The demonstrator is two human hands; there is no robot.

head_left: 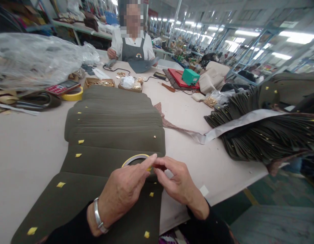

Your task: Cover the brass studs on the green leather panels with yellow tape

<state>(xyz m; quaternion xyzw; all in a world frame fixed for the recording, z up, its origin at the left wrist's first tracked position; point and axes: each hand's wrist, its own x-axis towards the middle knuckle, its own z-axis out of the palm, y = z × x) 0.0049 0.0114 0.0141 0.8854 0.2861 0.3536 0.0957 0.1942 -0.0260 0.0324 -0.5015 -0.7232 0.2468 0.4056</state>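
Observation:
A yellow-edged roll of tape (136, 157) is held by my left hand (122, 189) above overlapping dark olive panels (116, 139). My right hand (178, 179) meets it at the roll's right side, with thumb and fingers pinched close to the left fingertips. What the right fingertips hold is too small to make out. Small yellow tape pieces (61, 184) dot both sides of the nearer panels. A tiny gold stud (154, 137) shows on one panel just beyond the hands.
Fanned dark panels (268, 135) lie at the right with a pale strip (238, 123) across them. A person in an apron (133, 51) sits opposite. Boxes of gold parts (99, 83), another yellow tape roll (73, 95) and plastic-wrapped goods (37, 61) stand at the far left.

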